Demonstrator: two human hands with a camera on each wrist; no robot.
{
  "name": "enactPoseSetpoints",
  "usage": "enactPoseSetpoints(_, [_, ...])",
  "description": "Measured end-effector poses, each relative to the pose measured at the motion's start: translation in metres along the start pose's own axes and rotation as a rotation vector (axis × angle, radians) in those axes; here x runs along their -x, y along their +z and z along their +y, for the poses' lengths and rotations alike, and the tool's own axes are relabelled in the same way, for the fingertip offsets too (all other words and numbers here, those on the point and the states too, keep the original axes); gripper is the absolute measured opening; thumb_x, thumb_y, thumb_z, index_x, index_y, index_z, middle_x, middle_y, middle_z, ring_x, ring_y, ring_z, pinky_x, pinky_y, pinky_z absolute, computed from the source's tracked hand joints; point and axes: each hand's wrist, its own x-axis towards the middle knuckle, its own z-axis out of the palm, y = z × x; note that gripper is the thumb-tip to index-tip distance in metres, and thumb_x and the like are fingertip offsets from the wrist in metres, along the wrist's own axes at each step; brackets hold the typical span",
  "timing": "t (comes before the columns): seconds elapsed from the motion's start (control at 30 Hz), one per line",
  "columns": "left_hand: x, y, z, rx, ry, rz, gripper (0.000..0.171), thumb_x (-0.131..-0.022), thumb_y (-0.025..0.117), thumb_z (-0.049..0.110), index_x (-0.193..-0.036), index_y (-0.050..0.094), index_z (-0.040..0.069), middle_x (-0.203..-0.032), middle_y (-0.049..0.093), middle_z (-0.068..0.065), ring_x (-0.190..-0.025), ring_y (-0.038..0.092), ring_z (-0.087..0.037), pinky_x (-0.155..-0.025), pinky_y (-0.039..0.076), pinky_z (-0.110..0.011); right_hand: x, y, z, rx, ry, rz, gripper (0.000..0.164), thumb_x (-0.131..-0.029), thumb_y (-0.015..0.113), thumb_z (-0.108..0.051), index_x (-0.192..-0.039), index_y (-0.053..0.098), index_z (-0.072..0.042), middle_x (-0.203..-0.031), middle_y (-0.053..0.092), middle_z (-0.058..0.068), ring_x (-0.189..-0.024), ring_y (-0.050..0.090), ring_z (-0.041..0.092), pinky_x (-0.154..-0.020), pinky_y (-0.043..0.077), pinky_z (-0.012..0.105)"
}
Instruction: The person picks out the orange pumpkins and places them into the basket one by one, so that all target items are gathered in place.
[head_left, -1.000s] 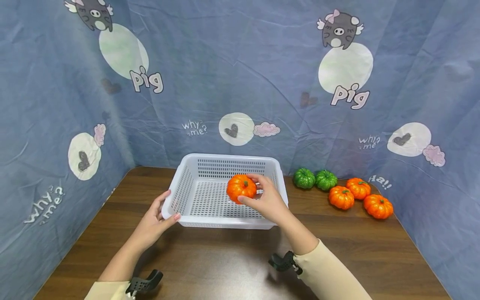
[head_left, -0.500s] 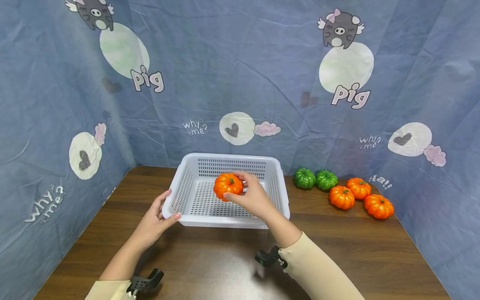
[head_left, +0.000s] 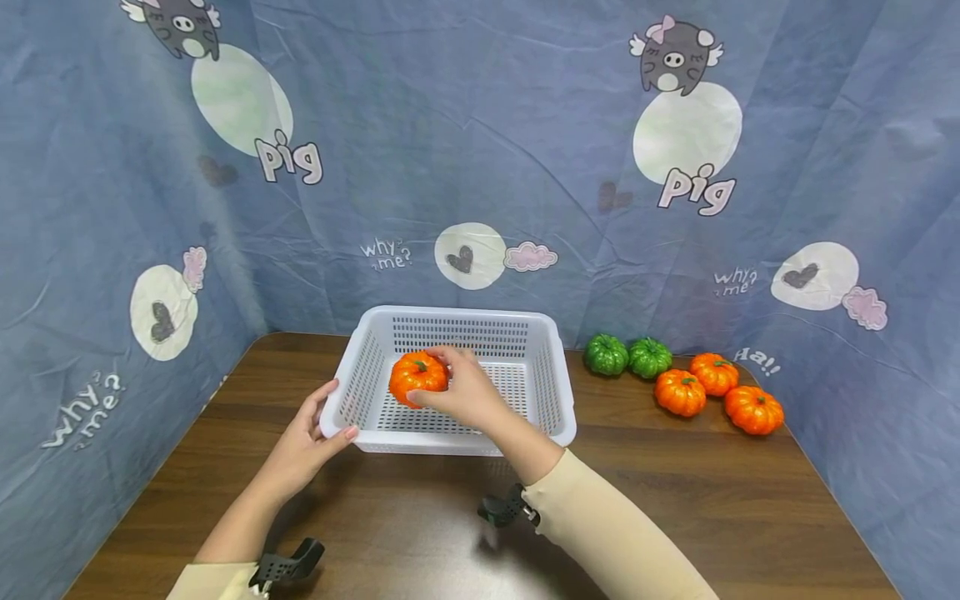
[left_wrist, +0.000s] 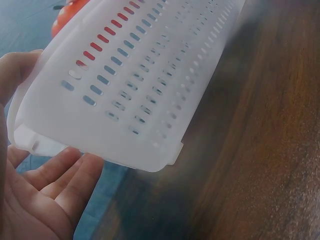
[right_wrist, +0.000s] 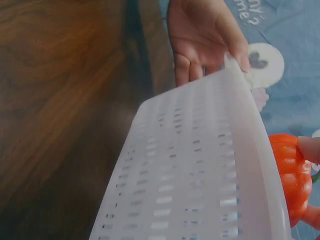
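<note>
Probably the weak point was the grip: the right hand pinched an orange pumpkin between thumb and fingers, inside the left part of the white basket; whether it touched the basket's floor could not be told. An early release might have let that round, glossy body drop and roll against the basket's wall. The left hand gripped the basket's near left corner, thumb over the rim; a hard pull there could have tipped or dragged it. The right forearm crossed above the basket's near rim, and lowering it might have knocked the basket askew. Two green pumpkins and three other orange pumpkins sat right of the basket, seemingly safe from bumps.
</note>
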Motion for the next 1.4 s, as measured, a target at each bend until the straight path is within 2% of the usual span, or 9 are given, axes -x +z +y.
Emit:
enactPoseSetpoints(0.17, [-0.002, 0.001, 0.0, -0.008, -0.002, -0.006, 0.088, -0.092, 0.072, 0.012, -0.158, 0.014, 0.005, -0.151, 0.037, -0.028, -0.13, 0.046, -0.043, -0.087, 0.045, -0.012, -0.005, 0.008, -0.004, 0.055, -0.008, -0.007, 0.066, -0.079, 0.085, -0.034, -0.137, 0.058, -0.018, -0.119, 0.052, 0.008, -0.102, 0.058, 0.023, -0.091, 0.051, 0.041])
enactPoseSetpoints(0.47, [-0.002, 0.001, 0.0, -0.007, 0.0, -0.006, 0.087, -0.093, 0.071, 0.011, -0.158, 0.014, 0.005, -0.151, 0.037, -0.028, -0.129, 0.046, -0.043, -0.087, 0.046, -0.012, -0.017, 0.024, -0.006, 0.107, 0.004, -0.058, 0.066, -0.078, 0.085, -0.034, -0.135, 0.059, -0.014, -0.119, 0.055, 0.01, -0.102, 0.058, 0.022, -0.089, 0.051, 0.036])
enactPoseSetpoints(0.57, [-0.001, 0.001, 0.0, -0.006, 0.002, -0.003, 0.086, -0.093, 0.071, 0.011, -0.158, 0.015, 0.005, -0.151, 0.037, -0.028, -0.128, 0.049, -0.036, -0.087, 0.046, -0.012, -0.021, 0.028, -0.006, 0.128, 0.019, -0.074, 0.067, -0.078, 0.086, -0.034, -0.136, 0.059, -0.013, -0.12, 0.056, 0.01, -0.104, 0.057, 0.021, -0.09, 0.05, 0.035])
enactPoseSetpoints(0.73, [-0.001, 0.0, 0.0, 0.01, 0.002, 0.003, 0.086, -0.092, 0.072, 0.009, -0.158, 0.016, 0.004, -0.15, 0.038, -0.028, -0.122, 0.053, -0.016, -0.087, 0.047, -0.012, -0.029, 0.035, -0.006, 0.129, 0.095, -0.089, 0.067, -0.078, 0.086, -0.031, -0.136, 0.059, -0.013, -0.123, 0.057, 0.01, -0.108, 0.056, 0.022, -0.094, 0.049, 0.038])
enactPoseSetpoints(0.87, [-0.002, -0.001, 0.001, 0.013, -0.003, 0.002, 0.087, -0.092, 0.072, 0.009, -0.158, 0.015, 0.005, -0.151, 0.037, -0.028, -0.123, 0.053, -0.019, -0.086, 0.047, -0.013, -0.034, 0.04, -0.006, 0.112, 0.163, -0.103, 0.064, -0.077, 0.087, -0.026, -0.134, 0.06, -0.014, -0.123, 0.057, 0.009, -0.108, 0.056, 0.022, -0.096, 0.048, 0.039])
enactPoseSetpoints(0.97, [-0.001, 0.0, 0.001, 0.008, -0.01, -0.003, 0.087, -0.092, 0.072, 0.01, -0.158, 0.015, 0.005, -0.15, 0.038, -0.028, -0.125, 0.052, -0.03, -0.086, 0.047, -0.013, -0.034, 0.044, -0.004, 0.109, 0.192, -0.114, 0.063, -0.075, 0.087, -0.023, -0.132, 0.061, -0.015, -0.12, 0.057, 0.009, -0.107, 0.056, 0.022, -0.096, 0.047, 0.038])
enactPoseSetpoints(1.1, [0.0, 0.0, 0.0, -0.007, -0.005, -0.003, 0.087, -0.092, 0.072, 0.01, -0.158, 0.015, 0.005, -0.149, 0.039, -0.028, -0.125, 0.05, -0.035, -0.086, 0.047, -0.013, -0.034, 0.048, 0.0, 0.102, 0.218, -0.122, 0.065, -0.073, 0.089, -0.022, -0.132, 0.061, -0.016, -0.123, 0.057, 0.009, -0.11, 0.056, 0.023, -0.099, 0.046, 0.038])
enactPoseSetpoints(1.3, [0.0, -0.001, -0.001, -0.011, 0.007, 0.001, 0.086, -0.092, 0.072, 0.009, -0.158, 0.016, 0.005, -0.148, 0.039, -0.029, -0.121, 0.054, -0.022, -0.086, 0.048, -0.013, -0.038, 0.052, 0.005, 0.09, 0.239, -0.107, 0.066, -0.074, 0.09, -0.021, -0.132, 0.061, -0.014, -0.127, 0.058, 0.009, -0.113, 0.057, 0.023, -0.101, 0.045, 0.037])
enactPoseSetpoints(1.4, [0.0, -0.001, -0.001, -0.017, 0.009, 0.003, 0.086, -0.092, 0.072, 0.009, -0.158, 0.016, 0.005, -0.149, 0.039, -0.029, -0.121, 0.054, -0.022, -0.086, 0.047, -0.013, -0.039, 0.054, 0.006, 0.126, 0.235, -0.11, 0.066, -0.074, 0.091, -0.023, -0.132, 0.061, -0.013, -0.127, 0.059, 0.009, -0.114, 0.057, 0.023, -0.101, 0.045, 0.036])
